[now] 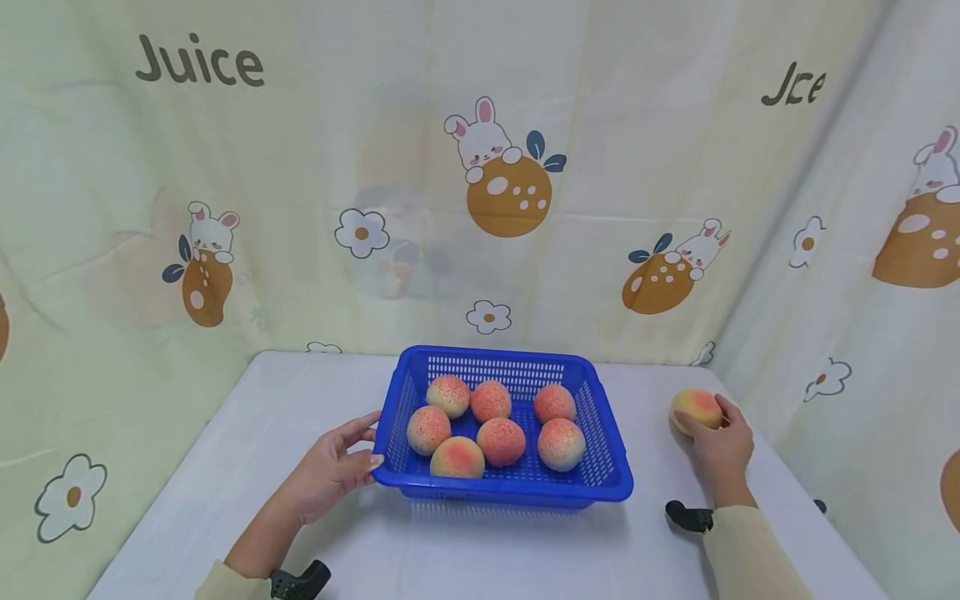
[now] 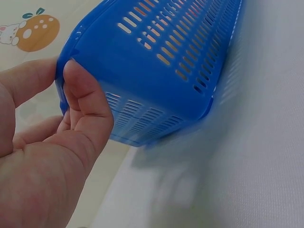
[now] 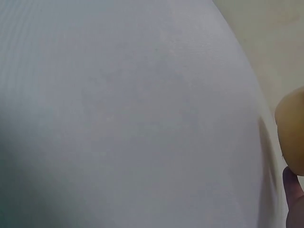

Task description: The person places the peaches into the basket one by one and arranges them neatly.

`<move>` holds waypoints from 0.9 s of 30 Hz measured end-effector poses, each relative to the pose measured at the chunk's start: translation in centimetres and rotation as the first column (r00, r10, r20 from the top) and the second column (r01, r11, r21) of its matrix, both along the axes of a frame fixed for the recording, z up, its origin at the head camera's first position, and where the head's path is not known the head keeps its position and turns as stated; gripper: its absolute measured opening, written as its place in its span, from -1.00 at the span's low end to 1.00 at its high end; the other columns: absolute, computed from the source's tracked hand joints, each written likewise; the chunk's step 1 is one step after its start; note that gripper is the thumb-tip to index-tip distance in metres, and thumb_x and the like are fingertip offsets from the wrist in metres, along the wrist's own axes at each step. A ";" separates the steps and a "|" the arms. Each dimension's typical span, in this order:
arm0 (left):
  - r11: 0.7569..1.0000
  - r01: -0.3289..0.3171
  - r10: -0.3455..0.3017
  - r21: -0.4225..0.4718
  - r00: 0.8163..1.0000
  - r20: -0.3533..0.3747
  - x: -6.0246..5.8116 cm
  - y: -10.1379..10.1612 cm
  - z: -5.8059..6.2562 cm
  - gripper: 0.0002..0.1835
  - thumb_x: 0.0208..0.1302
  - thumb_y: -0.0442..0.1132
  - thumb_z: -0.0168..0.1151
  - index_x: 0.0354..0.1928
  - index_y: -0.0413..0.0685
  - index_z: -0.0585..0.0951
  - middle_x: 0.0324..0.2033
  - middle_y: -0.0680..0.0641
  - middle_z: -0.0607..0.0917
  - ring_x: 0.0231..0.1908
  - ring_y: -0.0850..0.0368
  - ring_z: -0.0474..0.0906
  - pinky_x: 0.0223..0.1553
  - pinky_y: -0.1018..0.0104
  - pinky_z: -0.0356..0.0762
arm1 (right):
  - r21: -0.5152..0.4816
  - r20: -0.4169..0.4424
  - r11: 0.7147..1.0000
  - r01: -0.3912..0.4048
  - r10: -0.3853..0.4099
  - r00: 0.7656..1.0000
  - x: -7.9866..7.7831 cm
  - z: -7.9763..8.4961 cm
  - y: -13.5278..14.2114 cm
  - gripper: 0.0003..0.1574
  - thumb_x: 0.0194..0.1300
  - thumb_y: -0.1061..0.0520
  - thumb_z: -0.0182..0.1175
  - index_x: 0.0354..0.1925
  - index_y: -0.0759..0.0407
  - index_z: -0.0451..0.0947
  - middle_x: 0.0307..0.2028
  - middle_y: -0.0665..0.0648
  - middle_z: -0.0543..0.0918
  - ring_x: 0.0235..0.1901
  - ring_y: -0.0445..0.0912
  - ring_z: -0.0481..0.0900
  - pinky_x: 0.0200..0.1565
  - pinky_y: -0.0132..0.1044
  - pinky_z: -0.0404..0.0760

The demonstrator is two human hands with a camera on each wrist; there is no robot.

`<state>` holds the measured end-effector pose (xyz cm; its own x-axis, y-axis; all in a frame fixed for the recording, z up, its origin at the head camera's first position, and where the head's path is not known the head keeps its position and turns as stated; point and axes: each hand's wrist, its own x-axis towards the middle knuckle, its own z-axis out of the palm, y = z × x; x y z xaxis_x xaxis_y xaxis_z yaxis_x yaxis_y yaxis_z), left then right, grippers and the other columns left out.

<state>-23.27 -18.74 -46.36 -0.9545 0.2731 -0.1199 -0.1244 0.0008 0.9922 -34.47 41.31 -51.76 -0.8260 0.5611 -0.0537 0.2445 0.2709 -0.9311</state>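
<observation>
A blue plastic basket (image 1: pixel 517 492) with slotted walls stands mid-table, and several peaches lie in it, among them a red one (image 1: pixel 501 442) and a yellow-red one (image 1: pixel 457 458) at the front. My left hand (image 1: pixel 337 467) pinches the basket's left rim between thumb and fingers; in the left wrist view the thumb presses the outside of the basket (image 2: pixel 137 61). To the right of the basket, my right hand (image 1: pixel 723 446) grips a yellow peach (image 1: pixel 697 407) with a red blush. Only the edge of that peach (image 3: pixel 292 133) and a fingertip show in the right wrist view.
The table (image 1: pixel 525 558) has a white cover. A cream curtain (image 1: pixel 315 150) printed with rabbits, fruit and flowers hangs behind it and along both sides. Black wrist straps (image 1: pixel 688 517) show at both sleeves.
</observation>
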 end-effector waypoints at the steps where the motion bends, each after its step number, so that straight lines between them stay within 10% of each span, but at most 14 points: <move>1: 1.000 -0.001 0.001 -0.003 1.000 0.000 0.0 0.0 0.0 -0.19 0.38 -0.29 0.33 0.58 0.00 0.20 0.21 -0.24 0.38 -0.16 0.10 0.68 -0.10 0.35 0.74 | 0.002 0.000 1.000 -0.002 0.002 1.000 0.1 0.1 -0.1 0.24 0.20 -0.24 0.46 0.63 -0.13 0.00 0.61 0.11 0.13 0.54 0.10 0.13 0.55 0.06 0.21; 27: 1.000 -0.021 0.021 -0.003 1.000 0.012 0.0 0.0 -0.1 -0.18 0.36 -0.27 0.37 0.58 0.02 0.22 0.18 -0.20 0.39 -0.18 0.11 0.67 -0.12 0.36 0.73 | 0.175 -0.020 0.982 -0.067 0.072 0.997 2.7 1.7 -1.8 0.17 0.19 -0.35 0.42 0.60 -0.12 0.14 0.50 0.21 0.33 0.41 0.11 0.26 -0.07 -0.45 0.43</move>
<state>-23.31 -18.72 -46.50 -0.9585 0.2528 -0.1320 -0.1364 0.0004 0.9907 -31.78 39.52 -50.10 -0.8633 0.5010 0.0615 0.1958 0.4448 -0.8740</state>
